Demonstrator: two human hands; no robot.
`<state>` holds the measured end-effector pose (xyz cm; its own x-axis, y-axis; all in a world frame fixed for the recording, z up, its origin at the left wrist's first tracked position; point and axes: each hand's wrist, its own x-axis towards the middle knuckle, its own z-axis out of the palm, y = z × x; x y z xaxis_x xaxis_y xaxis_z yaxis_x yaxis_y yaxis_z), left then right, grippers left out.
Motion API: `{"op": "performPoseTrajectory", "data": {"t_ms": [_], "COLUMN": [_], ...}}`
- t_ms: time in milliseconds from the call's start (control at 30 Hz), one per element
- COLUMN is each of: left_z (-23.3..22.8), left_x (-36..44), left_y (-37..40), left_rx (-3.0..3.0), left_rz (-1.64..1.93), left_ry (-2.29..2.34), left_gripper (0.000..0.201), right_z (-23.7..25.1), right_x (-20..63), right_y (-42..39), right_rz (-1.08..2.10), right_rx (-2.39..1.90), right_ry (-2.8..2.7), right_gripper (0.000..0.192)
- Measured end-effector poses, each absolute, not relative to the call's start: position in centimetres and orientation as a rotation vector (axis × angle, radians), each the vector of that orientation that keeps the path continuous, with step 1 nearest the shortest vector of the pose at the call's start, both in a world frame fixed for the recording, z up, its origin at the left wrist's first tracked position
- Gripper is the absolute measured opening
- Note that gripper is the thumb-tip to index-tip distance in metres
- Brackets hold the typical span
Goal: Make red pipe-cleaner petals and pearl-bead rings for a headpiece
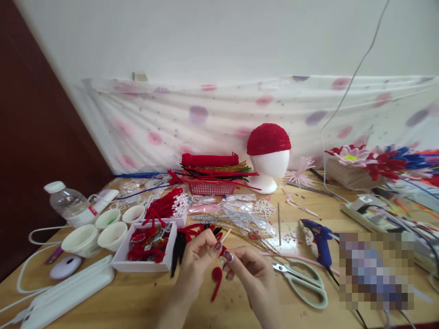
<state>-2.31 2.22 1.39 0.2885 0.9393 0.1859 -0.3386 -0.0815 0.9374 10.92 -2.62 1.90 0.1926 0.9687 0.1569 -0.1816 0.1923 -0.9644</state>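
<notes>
Together, left hand (200, 253) and right hand (247, 267) on red pipe cleaner (216, 281).

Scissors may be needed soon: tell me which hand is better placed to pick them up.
Right hand, probably: the scissors lie just beside it, while the left hand sits farther off, across the red piece.

1. Bare tabletop (137, 297) lies open beneath my left hand (199, 256).
2. The white tray (144, 262) blocks me on the left.
3. Scissors (302, 278) and glue gun (320, 237) crowd my right hand (252, 269).
</notes>
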Motion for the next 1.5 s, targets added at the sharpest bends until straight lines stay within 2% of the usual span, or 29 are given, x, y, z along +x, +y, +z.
{"op": "performPoseTrajectory", "data": {"t_ms": [133,400,533,700,800,933,1067,1200,1500], "left_z": [0.5,1.2,1.1,0.2,0.4,2.4,4.1,3.9,0.3], "left_x": [-1.6,-1.8,-0.5,0.1,-1.8,-5.4,-6.6,-5.7,-1.7], "left_y": [1.6,1.3,0.7,0.8,2.0,3.6,4.3,4.2,1.1], "left_rx": [1.107,0.928,0.763,0.608,0.908,1.598,1.757,1.648,1.222], "left_rz": [1.27,1.415,1.457,1.368,1.153,0.767,0.64,0.743,1.398], "left_ry": [0.672,0.697,0.719,0.791,0.872,1.006,0.942,0.838,1.012], "left_gripper": [0.046,0.039,0.037,0.041,0.036,0.019,0.01,0.021,0.033], "right_z": [0.8,-0.7,-0.5,-0.5,-0.1,1.0,1.7,1.9,1.1], "right_x": [10.1,9.7,8.5,8.2,9.7,12.2,13.3,13.0,10.1], "right_y": [-3.3,-2.5,-2.0,-1.1,-0.4,0.4,0.8,0.4,-0.6], "right_rz": [0.87,1.064,0.998,0.997,1.105,1.405,1.597,1.595,1.292], "right_rx": [-1.111,-0.997,-0.988,-1.005,-1.048,-1.103,-1.095,-1.027,-1.034], "right_ry": [-1.064,-0.98,-0.886,-0.762,-0.843,-1.054,-1.173,-1.114,-0.859], "right_gripper": [0.031,0.027,0.024,0.032,0.035,0.036,0.027,0.028,0.035]}}
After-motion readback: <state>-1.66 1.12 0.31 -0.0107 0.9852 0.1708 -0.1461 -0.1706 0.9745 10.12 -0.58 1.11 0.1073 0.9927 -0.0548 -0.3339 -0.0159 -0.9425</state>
